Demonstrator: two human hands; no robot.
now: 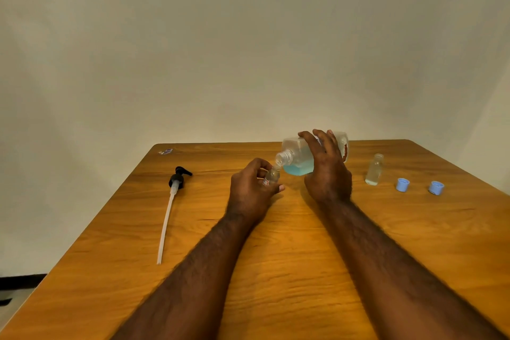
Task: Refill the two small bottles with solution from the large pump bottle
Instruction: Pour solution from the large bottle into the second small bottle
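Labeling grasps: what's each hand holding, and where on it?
Left hand grips a small bottle around its body. Right hand holds the tilted large bottle around its middle, its open neck at the small bottle's mouth.

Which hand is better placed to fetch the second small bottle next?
Likely the right hand: the upright second small bottle stands just beside it, though it holds the large bottle. The left hand is farther.

One head-worn wide-angle view looks forward and down across the tabletop (276, 270) toward a plain wall (248, 50), forearms close below; far corners look bent, probably lens distortion.
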